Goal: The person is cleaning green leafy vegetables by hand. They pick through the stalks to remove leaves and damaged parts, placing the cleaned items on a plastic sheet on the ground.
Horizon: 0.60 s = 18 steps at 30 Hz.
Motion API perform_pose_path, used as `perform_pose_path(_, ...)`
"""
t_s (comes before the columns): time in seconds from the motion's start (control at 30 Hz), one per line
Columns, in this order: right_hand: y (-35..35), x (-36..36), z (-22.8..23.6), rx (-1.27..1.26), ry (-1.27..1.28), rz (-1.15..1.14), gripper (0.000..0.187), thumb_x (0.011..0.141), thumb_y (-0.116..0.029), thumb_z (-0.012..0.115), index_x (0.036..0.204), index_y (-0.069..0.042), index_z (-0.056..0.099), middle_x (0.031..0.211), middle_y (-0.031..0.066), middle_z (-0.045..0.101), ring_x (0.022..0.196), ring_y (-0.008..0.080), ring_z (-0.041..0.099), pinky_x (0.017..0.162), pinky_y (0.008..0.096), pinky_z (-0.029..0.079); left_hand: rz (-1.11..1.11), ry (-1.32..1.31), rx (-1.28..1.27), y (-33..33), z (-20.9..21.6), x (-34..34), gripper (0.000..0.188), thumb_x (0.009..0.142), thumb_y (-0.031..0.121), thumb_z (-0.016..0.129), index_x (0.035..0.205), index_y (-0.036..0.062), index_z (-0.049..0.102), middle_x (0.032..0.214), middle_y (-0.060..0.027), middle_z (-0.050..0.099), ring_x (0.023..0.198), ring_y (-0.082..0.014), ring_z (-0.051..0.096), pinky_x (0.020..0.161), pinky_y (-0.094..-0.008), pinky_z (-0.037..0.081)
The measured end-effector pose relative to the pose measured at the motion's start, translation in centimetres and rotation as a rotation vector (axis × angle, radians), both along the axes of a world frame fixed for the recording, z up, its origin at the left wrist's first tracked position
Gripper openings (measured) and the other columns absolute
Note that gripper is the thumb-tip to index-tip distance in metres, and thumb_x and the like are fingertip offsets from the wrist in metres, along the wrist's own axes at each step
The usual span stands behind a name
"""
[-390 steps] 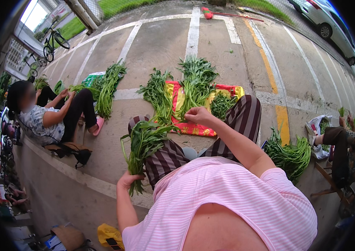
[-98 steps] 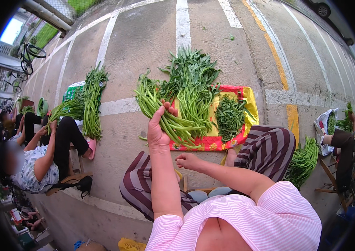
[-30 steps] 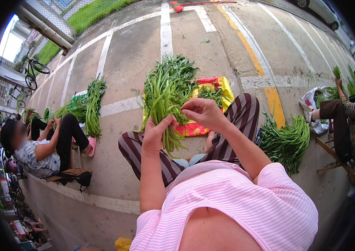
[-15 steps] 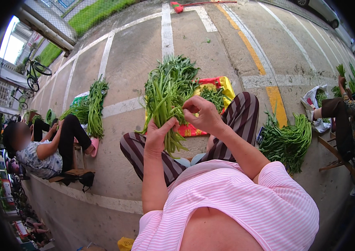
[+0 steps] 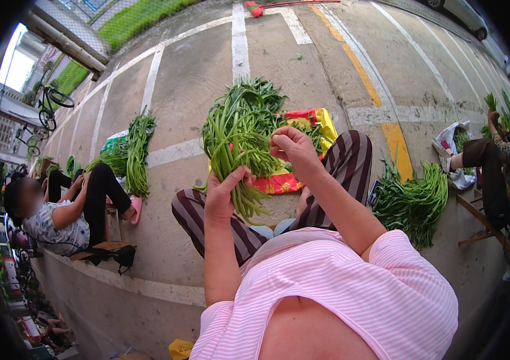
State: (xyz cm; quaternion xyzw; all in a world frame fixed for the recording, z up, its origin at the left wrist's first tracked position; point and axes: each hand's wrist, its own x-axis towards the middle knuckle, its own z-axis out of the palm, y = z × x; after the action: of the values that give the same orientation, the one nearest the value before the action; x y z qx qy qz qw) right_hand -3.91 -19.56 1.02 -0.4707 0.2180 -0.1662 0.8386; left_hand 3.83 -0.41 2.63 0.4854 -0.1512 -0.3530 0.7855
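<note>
A bunch of long-stemmed leafy greens, looking like water spinach, rises from my left hand, whose fingers are wrapped round the stems. The cut ends hang below that fist and the leaves lean away from me. My right hand is beside the bunch on its right, thumb and fingertips pinched together; whatever lies between them is too small to make out. Beyond it, a red and yellow plastic sack is spread on the ground with loose leaves on it, partly covered by the bunch and my knee.
Another heap of greens lies on the ground to my right. At the left a seated person is next to more greens. A person on a wooden stool sits at far right, by a white bag. Painted lines cross the concrete.
My right hand has moved a little right and farther from my left hand. In my left hand the bunch has shifted slightly and its stems spread more to the left.
</note>
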Motion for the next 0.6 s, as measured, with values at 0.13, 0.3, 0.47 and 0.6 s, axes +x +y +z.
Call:
perform_pose_path(0.13,-2.2,-0.1,-1.1,-0.092,0.015,-0.082,0.021,0.096,-0.020,0.065,0.106,-0.002,0.066,0.090,0.0017,0.068,0.077,0.0066,0.064,0.072,0.0205,0.054,0.037,0.046,-0.076,1.2,-0.1,0.8,0.027,0.098,0.017,0.055,0.121,0.0019,0.056,0.080,-0.0009,0.055,0.067,-0.0121,0.052,0.077,-0.0354,0.051)
perform_pose_path(0.3,-4.6,0.3,-3.4,-0.241,0.033,-0.122,0.022,0.095,-0.018,0.066,0.105,0.001,0.066,0.089,0.0017,0.068,0.079,0.0069,0.064,0.072,0.0212,0.053,-0.040,0.232,-0.364,2.2,0.4,2.0,0.034,0.102,0.022,0.050,0.127,-0.0006,0.053,0.075,0.0023,0.046,0.064,-0.0078,0.045,0.080,-0.0321,0.048)
perform_pose_path(0.47,-5.8,1.2,-4.1,-0.512,0.046,-0.166,0.024,0.091,-0.016,0.069,0.108,0.001,0.065,0.091,0.0033,0.069,0.082,0.0109,0.065,0.076,0.0262,0.054,-0.083,0.273,-0.495,2.6,1.3,2.4,0.039,0.104,0.025,0.048,0.131,-0.0027,0.051,0.074,0.0026,0.046,0.063,-0.0073,0.045,0.079,-0.0310,0.047)
perform_pose_path(0.6,-5.8,2.2,-2.4,-1.146,-0.024,-0.450,0.024,0.090,-0.015,0.069,0.107,0.002,0.066,0.096,0.0045,0.069,0.085,0.0115,0.066,0.077,0.0263,0.053,-0.072,0.317,-0.531,2.3,2.1,2.4,0.040,0.104,0.025,0.047,0.131,-0.0043,0.050,0.075,0.0018,0.048,0.064,-0.0082,0.046,0.079,-0.0322,0.046)
